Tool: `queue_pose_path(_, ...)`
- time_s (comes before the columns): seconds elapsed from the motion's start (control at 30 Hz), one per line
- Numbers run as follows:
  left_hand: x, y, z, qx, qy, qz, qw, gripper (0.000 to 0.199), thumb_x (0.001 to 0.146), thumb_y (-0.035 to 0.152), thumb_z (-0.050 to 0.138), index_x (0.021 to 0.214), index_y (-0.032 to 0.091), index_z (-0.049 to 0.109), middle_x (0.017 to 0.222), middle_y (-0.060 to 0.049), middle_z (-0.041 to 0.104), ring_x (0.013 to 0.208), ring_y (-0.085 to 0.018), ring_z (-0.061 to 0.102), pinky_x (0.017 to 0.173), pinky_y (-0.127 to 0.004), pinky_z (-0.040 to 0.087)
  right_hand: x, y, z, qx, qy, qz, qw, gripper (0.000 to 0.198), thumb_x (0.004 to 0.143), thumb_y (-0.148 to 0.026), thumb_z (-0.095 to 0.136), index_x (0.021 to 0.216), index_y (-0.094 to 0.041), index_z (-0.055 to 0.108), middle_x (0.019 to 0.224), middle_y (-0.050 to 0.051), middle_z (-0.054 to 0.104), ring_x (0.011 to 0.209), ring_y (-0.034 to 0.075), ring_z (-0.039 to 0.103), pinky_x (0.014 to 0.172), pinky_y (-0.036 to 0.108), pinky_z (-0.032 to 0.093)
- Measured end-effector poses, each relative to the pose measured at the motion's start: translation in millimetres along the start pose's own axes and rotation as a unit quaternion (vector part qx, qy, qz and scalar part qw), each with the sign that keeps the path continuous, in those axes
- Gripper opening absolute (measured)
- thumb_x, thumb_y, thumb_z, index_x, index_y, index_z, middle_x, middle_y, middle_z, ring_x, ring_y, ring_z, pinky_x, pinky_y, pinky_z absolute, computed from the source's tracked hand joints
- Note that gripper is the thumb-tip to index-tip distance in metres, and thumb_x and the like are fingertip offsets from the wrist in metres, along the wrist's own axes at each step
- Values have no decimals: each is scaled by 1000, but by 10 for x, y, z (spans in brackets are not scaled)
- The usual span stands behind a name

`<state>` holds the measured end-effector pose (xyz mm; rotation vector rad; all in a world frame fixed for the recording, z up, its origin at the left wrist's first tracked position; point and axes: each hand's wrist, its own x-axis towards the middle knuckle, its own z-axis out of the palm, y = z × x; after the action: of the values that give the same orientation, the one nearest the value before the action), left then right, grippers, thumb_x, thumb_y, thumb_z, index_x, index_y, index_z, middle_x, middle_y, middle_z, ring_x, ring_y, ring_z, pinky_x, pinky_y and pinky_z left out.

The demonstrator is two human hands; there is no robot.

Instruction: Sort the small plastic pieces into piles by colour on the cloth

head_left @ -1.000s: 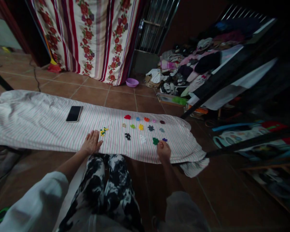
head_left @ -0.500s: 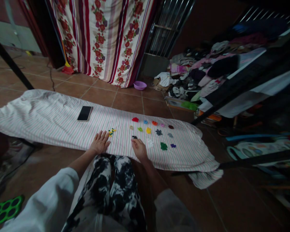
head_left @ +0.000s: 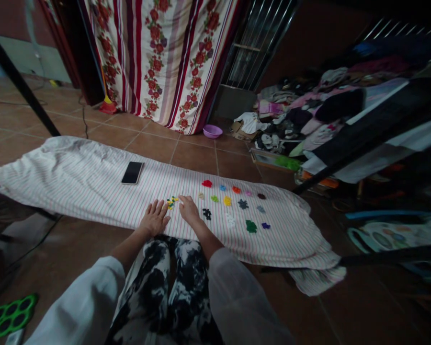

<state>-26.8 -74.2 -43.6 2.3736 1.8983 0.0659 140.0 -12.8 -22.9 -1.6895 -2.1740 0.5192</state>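
On a striped cloth (head_left: 104,191), my left hand (head_left: 155,218) lies flat with its fingers apart, holding nothing. Just beyond its fingertips is a small cluster of green and yellow pieces (head_left: 172,202). My right hand (head_left: 189,211) is pinched at the right side of that cluster; whatever is between its fingertips is too small to make out. To its right are small piles sorted by colour: black pieces (head_left: 207,213), white pieces (head_left: 230,220), dark green pieces (head_left: 251,226), yellow pieces (head_left: 227,201) and red pieces (head_left: 207,183), among several others.
A phone (head_left: 132,173) lies on the cloth to the left. Beyond the cloth are a purple basin (head_left: 212,131), a floral curtain (head_left: 158,62) and a heap of clothes (head_left: 298,115). Dark metal bars (head_left: 25,81) rise at both sides.
My right hand has moved left from the black pieces to the green and yellow cluster, leaving the black pile in full view. My left hand stays flat beside the cluster. The view has shifted slightly.
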Motion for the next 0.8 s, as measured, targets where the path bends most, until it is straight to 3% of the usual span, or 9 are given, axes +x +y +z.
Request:
queue_pose_path(0.43, 61, 54, -41, -7, -49, -26, 998, 62, 89, 43, 27, 145, 17, 22, 151, -11, 17, 140, -33, 8, 110, -51, 15, 137, -96, 18, -53, -16, 50, 997, 24, 88, -23, 45, 106, -25, 60, 104, 5, 55, 89, 16, 56, 75, 26, 41)
queue_pose_path(0.63, 87, 76, -24, 0, -59, -30, 998, 62, 89, 42, 27, 145, 17, 20, 152, -11, 16, 140, -33, 9, 109, -52, 16, 100, -47, -1, -24, 16, 40, 999, 18, 88, -27, 46, 100, -23, 58, 102, 4, 57, 90, 14, 55, 75, 24, 40)
queue_pose_path(0.8, 64, 107, -80, 7, -72, -37, 997, 63, 89, 43, 25, 145, 16, 18, 152, -11, 12, 140, -32, 4, 111, -50, 12, 68, 181, -129, 0, 68, 24, 997, 16, 88, -25, 45, 94, -20, 59, 97, 4, 60, 89, 15, 55, 76, 24, 40)
